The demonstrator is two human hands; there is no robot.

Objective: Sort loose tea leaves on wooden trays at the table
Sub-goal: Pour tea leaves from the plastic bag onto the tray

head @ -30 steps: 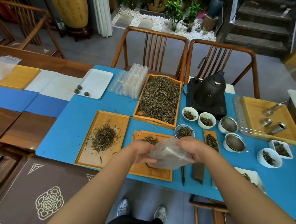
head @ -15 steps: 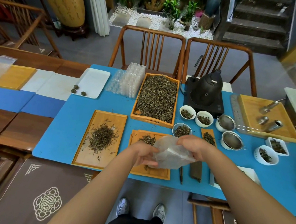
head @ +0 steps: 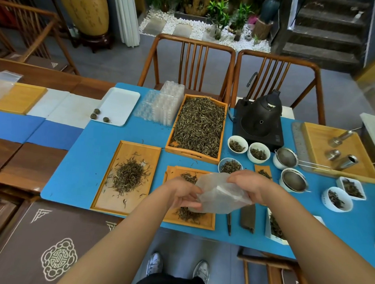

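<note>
At the far left of the table stood a yellow tray [head: 21,98] with a clear bag [head: 0,86] lying partly on it; next came a white tray [head: 119,103] carrying three small tea balls [head: 100,115], and a stack of clear plastic moulds [head: 162,105]. On the blue mat [head: 81,158] lay the left wooden tray [head: 138,148] with a loose heap of tea leaves [head: 128,175] in its middle and some strands scattered around; behind it, the big tray [head: 175,150] was filled with leaves to the rim.

In the centre, both hands worked above the middle wooden tray [head: 208,223]. The left hand [head: 181,193] pinched the lower edge of a translucent bag [head: 220,195] with curled fingers; the right hand [head: 249,186] gripped its upper edge from the other side; the bag hung between them, just above a small pile of leaves on that tray. I judged that the person was opening the bag to fill or to empty it; which one, I could not tell.

To the right were white cups [head: 238,144] with leaves, two strainers [head: 293,180], a black kettle [head: 261,115] and a tray with metal tools [head: 340,150].

What could go wrong: the bag was thin and slack; if the mouth opened unevenly or one hand slipped, leaves could spill on the mat or mix into the wrong pile; a forearm moving low could also brush the cups near the right wrist.
</note>
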